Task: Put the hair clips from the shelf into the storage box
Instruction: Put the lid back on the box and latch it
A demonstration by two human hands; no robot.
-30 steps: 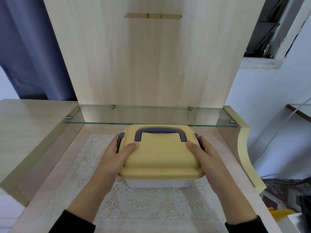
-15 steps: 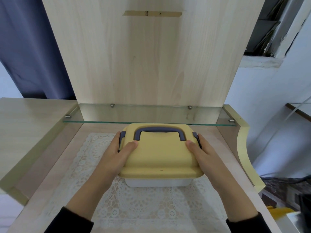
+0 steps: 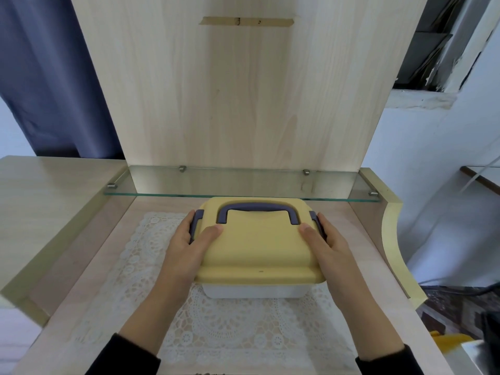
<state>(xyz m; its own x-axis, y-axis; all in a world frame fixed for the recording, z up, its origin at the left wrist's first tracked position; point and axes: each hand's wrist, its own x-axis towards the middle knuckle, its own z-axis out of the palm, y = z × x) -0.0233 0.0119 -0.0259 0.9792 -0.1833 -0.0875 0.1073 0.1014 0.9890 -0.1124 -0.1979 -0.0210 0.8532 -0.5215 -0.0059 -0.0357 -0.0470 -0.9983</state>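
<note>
1. So, storage box (image 3: pixel 251 292), lid (image 3: pixel 257 247) on, is sat on the lace mat (image 3: pixel 243 328), just in front of the glass shelf (image 3: pixel 243 182).
2. Sides are gripped by left hand (image 3: pixel 186 247) and right hand (image 3: pixel 328 247), thumbs on lid.

You've got nothing readable in front of you: just one tiny mark on the front edge of the storage box (image 3: pixel 257 247) lid, too small to make out.
</note>
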